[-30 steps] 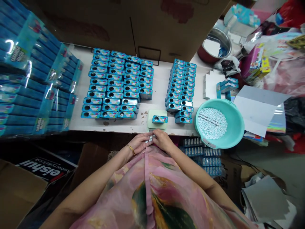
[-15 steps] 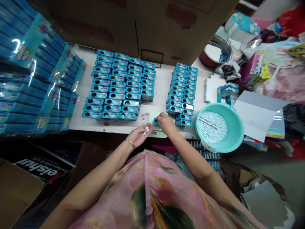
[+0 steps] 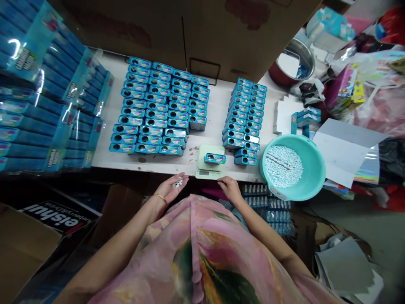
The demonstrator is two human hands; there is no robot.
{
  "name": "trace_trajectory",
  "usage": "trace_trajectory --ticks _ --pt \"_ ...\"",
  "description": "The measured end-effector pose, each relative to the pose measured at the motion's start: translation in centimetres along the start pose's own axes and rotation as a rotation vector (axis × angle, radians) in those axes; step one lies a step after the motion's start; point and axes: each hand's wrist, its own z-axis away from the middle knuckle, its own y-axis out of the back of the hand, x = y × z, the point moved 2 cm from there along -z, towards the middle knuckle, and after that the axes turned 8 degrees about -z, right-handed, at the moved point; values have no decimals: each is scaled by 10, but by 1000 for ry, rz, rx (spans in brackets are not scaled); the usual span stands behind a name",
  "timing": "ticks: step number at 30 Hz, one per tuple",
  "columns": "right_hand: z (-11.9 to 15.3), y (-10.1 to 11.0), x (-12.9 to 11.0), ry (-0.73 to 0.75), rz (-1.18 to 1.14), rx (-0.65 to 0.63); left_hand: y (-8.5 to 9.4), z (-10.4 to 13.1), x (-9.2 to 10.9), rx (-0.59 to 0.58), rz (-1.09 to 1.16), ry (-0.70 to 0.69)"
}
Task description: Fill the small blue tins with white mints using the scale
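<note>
My left hand (image 3: 171, 188) is palm up and cupped around several small white candies (image 3: 178, 183), in front of the table edge. On the pale green kitchen scale (image 3: 201, 164) lies a blue tin (image 3: 215, 158) with a dark round opening at its left end. My right hand (image 3: 230, 188) is at the scale's front right corner, fingers curled together, with nothing visible in them. Whether its fingertips touch the scale or the table edge I cannot tell. Upright blue tins stand in rows to the left (image 3: 146, 139) and right (image 3: 235, 134) of the scale.
A turquoise basin (image 3: 311, 183) of white candies stands at the right, a dark strip lying across them. Tall stacks of wrapped blue packs (image 3: 60, 105) rise at the left. A large cardboard box (image 3: 152, 25) backs the table. White cards (image 3: 284, 114) and a metal pot (image 3: 303, 59) are behind the basin.
My right hand has let go of the blue tin, now lying on the scale, and drawn back to the scale's front corner. My left hand has moved back and left with the candies.
</note>
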Motion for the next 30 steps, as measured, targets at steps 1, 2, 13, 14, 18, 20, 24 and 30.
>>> trace_trajectory --ticks 1,2,13,14,18,20,24,30 --pt "4 -7 6 -37 10 2 5 1 -1 5 -2 6" --pt "7 -13 9 -60 22 11 9 1 -3 9 -6 11" --pt "-36 -30 -11 54 504 -75 21 7 -15 17 -13 25" --pt "-41 -32 -12 70 538 -98 20 9 -15 7 -13 25" --pt "-50 -40 -11 83 602 -179 10 14 -13 -38 -16 20" --pt "-52 -42 -10 75 600 -197 4 15 -12 -58 -20 21" --pt "-55 -43 -10 57 586 -189 -7 13 -12 -99 -35 31" --pt "-45 -33 -26 81 543 -176 -17 9 -11 -119 -53 34"
